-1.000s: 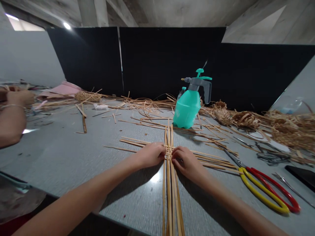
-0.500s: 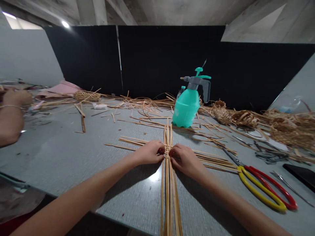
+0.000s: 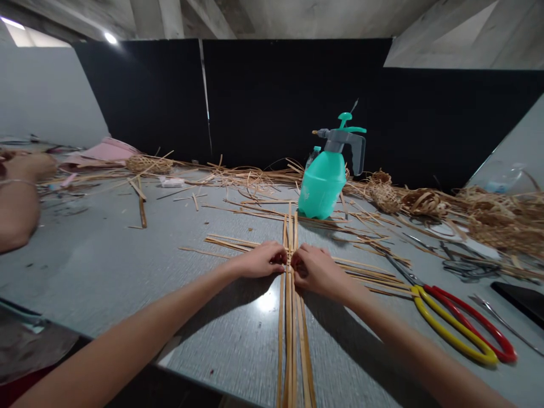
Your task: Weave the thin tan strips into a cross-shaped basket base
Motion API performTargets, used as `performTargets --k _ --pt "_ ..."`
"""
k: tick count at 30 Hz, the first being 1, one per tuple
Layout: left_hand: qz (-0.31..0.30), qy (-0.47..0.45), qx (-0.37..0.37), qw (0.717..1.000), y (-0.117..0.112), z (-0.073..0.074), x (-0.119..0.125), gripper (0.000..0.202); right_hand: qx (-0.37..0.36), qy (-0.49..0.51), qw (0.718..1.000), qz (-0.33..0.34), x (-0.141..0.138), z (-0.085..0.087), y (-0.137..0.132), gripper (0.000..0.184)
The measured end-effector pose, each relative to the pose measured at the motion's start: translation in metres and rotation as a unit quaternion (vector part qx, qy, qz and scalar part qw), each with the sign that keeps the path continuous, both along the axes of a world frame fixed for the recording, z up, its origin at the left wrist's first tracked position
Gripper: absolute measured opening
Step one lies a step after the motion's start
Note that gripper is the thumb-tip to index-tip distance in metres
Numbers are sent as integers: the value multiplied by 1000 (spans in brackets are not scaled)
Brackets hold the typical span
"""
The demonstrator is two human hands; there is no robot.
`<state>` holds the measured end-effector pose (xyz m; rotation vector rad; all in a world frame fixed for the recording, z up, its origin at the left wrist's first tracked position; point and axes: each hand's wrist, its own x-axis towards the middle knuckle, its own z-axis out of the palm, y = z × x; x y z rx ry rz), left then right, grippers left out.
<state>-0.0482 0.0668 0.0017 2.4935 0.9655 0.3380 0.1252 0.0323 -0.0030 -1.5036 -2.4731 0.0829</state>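
Note:
A cross of thin bamboo strips (image 3: 292, 317) lies flat on the grey table (image 3: 127, 266), several strips running toward me and several crossing them sideways. My left hand (image 3: 260, 260) and my right hand (image 3: 317, 271) rest on either side of the crossing point. Both have the fingers curled inward, pinching the strips where they cross. The crossing itself is mostly hidden between my fingertips.
A teal spray bottle (image 3: 325, 178) stands just behind the strips. Scissors with red and yellow handles (image 3: 459, 323) lie to the right, dark scissors (image 3: 465, 269) and a black object (image 3: 521, 300) beyond. Loose strips and small woven pieces (image 3: 385, 195) line the back. Another person's arm (image 3: 17, 198) is at far left.
My hands have drawn slightly closer together at the crossing. The view has shifted a little; nothing else has moved.

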Motion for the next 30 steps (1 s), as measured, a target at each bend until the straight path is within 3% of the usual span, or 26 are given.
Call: performTargets --k 9,30 --pt "-1 -9 4 1000 -1 -2 1 5 -1 25 1000 16 0 -9 6 6" --pt "-10 -43 -19 999 7 -9 3 7 -43 42 998 20 -3 0 6 8"
